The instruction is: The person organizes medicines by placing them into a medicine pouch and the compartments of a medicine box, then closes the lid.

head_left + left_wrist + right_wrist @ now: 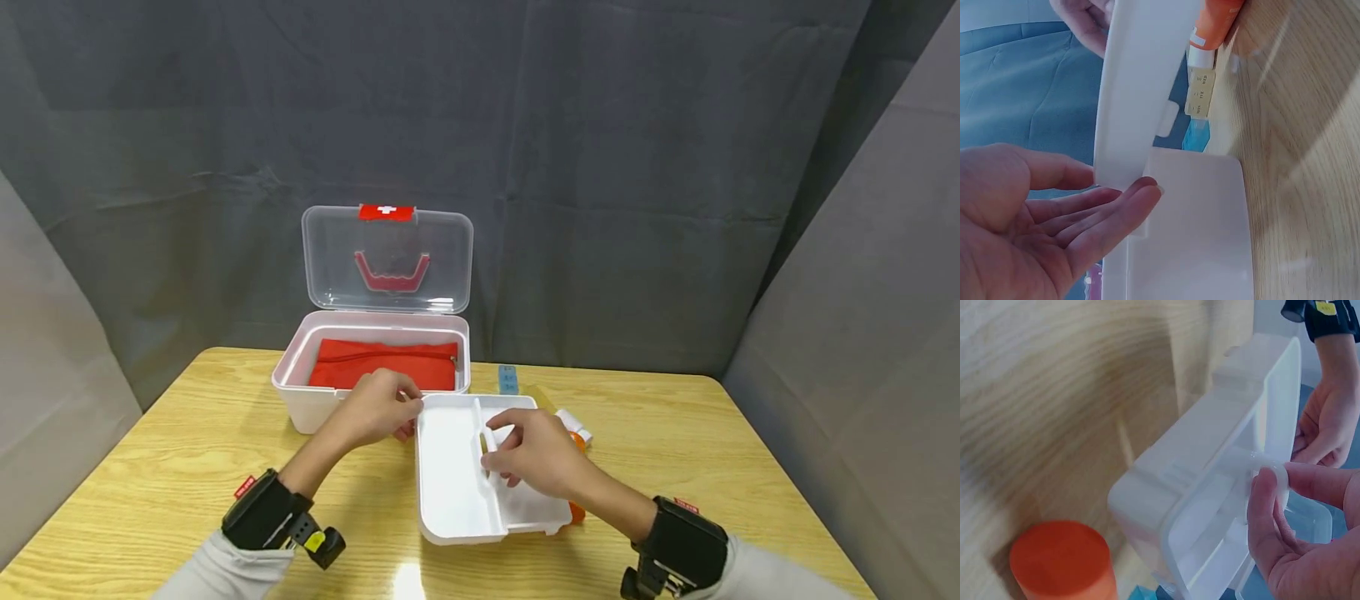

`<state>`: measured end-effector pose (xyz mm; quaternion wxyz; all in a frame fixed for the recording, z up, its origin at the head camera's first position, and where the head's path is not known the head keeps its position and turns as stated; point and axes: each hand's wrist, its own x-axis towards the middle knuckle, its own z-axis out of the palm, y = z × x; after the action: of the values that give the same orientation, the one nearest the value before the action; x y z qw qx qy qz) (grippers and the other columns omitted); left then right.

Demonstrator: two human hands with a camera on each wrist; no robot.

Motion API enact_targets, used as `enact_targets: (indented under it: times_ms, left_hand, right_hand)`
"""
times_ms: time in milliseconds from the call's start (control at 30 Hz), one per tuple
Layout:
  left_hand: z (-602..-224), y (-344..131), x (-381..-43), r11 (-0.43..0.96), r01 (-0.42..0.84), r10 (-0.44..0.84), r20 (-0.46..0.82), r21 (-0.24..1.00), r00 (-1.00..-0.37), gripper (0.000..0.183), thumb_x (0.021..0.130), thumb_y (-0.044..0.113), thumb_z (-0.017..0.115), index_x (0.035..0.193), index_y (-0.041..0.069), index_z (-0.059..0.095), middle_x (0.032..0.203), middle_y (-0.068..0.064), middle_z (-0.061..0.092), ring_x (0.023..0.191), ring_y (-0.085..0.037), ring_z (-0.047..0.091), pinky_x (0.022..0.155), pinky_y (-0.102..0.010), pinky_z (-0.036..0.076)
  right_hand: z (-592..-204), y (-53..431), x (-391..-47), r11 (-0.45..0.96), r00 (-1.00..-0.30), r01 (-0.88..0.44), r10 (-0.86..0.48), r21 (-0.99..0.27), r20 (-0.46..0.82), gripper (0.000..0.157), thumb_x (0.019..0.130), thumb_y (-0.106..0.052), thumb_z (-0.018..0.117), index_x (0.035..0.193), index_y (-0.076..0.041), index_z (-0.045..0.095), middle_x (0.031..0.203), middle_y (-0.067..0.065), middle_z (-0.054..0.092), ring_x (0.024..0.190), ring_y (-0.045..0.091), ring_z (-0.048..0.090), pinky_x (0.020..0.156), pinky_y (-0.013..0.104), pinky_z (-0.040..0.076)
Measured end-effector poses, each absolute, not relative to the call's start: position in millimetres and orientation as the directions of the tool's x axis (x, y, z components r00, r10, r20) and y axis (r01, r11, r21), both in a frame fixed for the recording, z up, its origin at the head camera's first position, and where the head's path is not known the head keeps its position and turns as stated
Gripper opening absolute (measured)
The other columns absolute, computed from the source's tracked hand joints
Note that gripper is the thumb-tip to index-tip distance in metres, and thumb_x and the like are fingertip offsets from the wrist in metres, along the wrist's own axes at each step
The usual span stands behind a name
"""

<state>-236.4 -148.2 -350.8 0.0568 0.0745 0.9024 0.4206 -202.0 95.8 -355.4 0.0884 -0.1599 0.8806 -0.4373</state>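
Observation:
A white divided tray is held above the wooden table, its compartments facing up. My right hand pinches the raised handle on its central divider between thumb and fingers; the right wrist view shows this handle up close. At the tray's left rim, near the back corner, my left hand grips the edge, with the thumb on one side and fingertips on the other in the left wrist view. Just behind the left hand stands a white first-aid box. Inside the box lies a red zippered pouch.
The box's clear lid stands raised at the back. Behind and right of the tray are a blue pill organizer, a yellow pill organizer, an orange container and small white items. Dark cloth hangs behind the table.

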Motion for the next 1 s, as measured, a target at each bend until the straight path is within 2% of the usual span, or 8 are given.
enact_targets:
  times_ms: [267,533,867,1000]
  left_hand:
    - [-357.4,-149.4,-233.6,0.663,0.041,0.176,-0.102,0.748,-0.979,0.011,0.094,0.008,0.066,0.1,0.001,0.072,0.08,-0.009,0.07,0.062,-0.021,0.07,0.065,-0.036,0.063]
    - [-372.2,-147.6,-232.2,0.658,0.066,0.186,-0.077,0.75,-0.98,0.01,0.094,0.004,0.064,0.093,-0.001,0.072,0.073,-0.011,0.068,0.059,-0.02,0.067,0.06,-0.037,0.062]
    - [-391.6,-147.1,-229.9,0.638,0.109,0.21,-0.037,0.762,-0.977,0.009,0.09,-0.002,0.063,0.092,-0.004,0.071,0.075,-0.01,0.067,0.063,-0.02,0.064,0.057,-0.036,0.061]
    - [-398.5,-147.9,-231.0,0.642,0.149,0.24,-0.012,0.752,-0.971,0.012,0.086,-0.004,0.061,0.092,-0.003,0.071,0.072,-0.008,0.067,0.06,-0.023,0.066,0.051,-0.03,0.056]
  right_hand:
    - [-368.9,93.7,-196.8,0.52,-0.921,-0.162,-0.385,-0.839,-0.061,0.047,0.082,-0.009,0.08,0.123,0.006,0.063,0.071,0.004,0.071,0.054,0.018,0.067,0.062,0.029,0.058]
    - [-381.4,92.9,-196.6,0.535,-0.913,-0.168,-0.4,-0.828,-0.074,0.047,0.083,-0.011,0.08,0.124,0.006,0.063,0.072,0.002,0.072,0.059,0.017,0.07,0.067,0.027,0.057]
    - [-394.4,89.4,-198.0,0.544,-0.914,-0.171,-0.4,-0.822,-0.075,0.046,0.081,-0.004,0.077,0.124,0.008,0.063,0.072,0.003,0.071,0.058,0.018,0.071,0.062,0.026,0.051]
    - [-398.7,88.3,-199.5,0.54,-0.917,-0.163,-0.392,-0.825,-0.075,0.047,0.081,-0.003,0.077,0.124,0.008,0.062,0.072,0.004,0.071,0.058,0.021,0.071,0.061,0.026,0.051]
